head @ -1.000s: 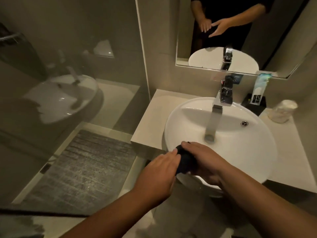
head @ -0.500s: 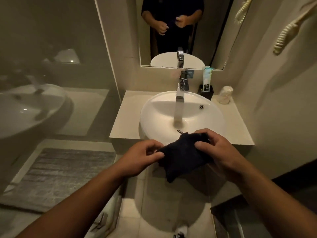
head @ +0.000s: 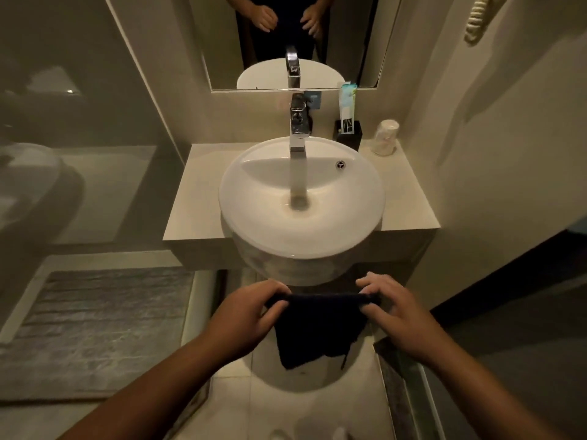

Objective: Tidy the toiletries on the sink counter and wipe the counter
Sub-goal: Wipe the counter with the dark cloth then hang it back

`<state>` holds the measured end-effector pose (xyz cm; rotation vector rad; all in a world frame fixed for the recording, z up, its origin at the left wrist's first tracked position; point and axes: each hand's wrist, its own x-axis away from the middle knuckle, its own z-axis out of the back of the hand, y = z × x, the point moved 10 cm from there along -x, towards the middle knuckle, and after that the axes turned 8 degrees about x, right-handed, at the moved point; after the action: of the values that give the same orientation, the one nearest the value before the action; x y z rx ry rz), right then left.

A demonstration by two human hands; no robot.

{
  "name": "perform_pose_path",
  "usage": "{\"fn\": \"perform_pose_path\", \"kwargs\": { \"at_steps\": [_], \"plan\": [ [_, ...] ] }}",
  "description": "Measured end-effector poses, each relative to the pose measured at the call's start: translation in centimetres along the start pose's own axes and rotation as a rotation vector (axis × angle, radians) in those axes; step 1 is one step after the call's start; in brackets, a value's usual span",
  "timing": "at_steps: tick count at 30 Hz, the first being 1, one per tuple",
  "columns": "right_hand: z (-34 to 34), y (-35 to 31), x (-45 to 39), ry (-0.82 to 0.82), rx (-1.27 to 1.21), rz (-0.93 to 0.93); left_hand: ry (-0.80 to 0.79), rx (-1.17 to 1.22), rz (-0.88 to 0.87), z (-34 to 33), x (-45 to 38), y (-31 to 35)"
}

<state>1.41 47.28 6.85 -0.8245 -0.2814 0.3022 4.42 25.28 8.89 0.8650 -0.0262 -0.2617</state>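
A dark cloth (head: 314,331) hangs spread between my two hands, below and in front of the white round basin (head: 254,201). My left hand (head: 244,312) pinches its left top corner and my right hand (head: 397,312) pinches its right top corner. The beige counter (head: 190,198) surrounds the basin. At its back right stand a black holder (head: 351,136) with a toothpaste tube (head: 347,101) and a pale wrapped cup (head: 386,138).
A chrome tap (head: 298,125) rises behind the basin under the mirror (head: 286,39). A glass shower panel (head: 79,122) is to the left, with a grey bath mat (head: 95,325) on the floor. A wall (head: 492,154) closes the right side.
My hands drew back from the basin rim and lowered. The bunched cloth has been pulled open and now hangs flat between both hands. The view has stepped back from the sink.
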Motion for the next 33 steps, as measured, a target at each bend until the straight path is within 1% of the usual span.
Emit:
{"fn": "perform_pose_path", "kwargs": {
  "at_steps": [2,4,7,11,13,18,24,27,29,30,31,33],
  "plan": [
    [-0.7,0.9,-0.8,-0.054,-0.078,-0.039,-0.022,0.029,0.072,-0.7,-0.8,-1.7],
    [-0.7,1.7,-3.1,-0.032,-0.067,-0.058,0.007,0.037,0.135,-0.8,-2.5,-3.7],
    [-0.5,2.8,-8.6,0.055,0.092,-0.057,0.041,-0.046,0.196,-0.6,-6.6,-6.6],
    [-1.1,4.4,-15.8,0.066,0.452,-0.081,0.003,-0.306,0.209,-1.1,-12.2,-9.4],
    [-1.3,4.9,-17.6,0.071,0.533,-0.093,-0.017,-0.357,0.241,-1.3,-14.0,-10.9],
    [-1.6,6.3,-18.7,0.093,0.570,-0.142,-0.086,-0.382,0.329,-1.9,-15.8,-13.4],
    [-1.2,6.1,-19.4,0.097,0.706,-0.138,-0.245,-0.430,0.403,-3.3,-16.6,-15.0],
    [-0.4,4.5,-19.1,0.162,0.807,-0.088,-0.266,-0.469,0.390,-3.4,-16.3,-14.7],
    [0.2,3.5,-18.3,0.194,0.799,-0.064,-0.234,-0.444,0.366,-3.3,-15.7,-14.0],
    [0.2,3.2,-17.9,0.173,0.782,-0.064,-0.199,-0.429,0.346,-3.1,-15.4,-13.5],
    [0.1,3.0,-17.6,0.119,0.763,-0.085,-0.166,-0.424,0.335,-2.6,-15.1,-12.7],
    [-0.6,2.8,-17.3,-0.028,0.766,-0.147,-0.120,-0.454,0.282,-2.1,-14.3,-10.9]
  ]
}}
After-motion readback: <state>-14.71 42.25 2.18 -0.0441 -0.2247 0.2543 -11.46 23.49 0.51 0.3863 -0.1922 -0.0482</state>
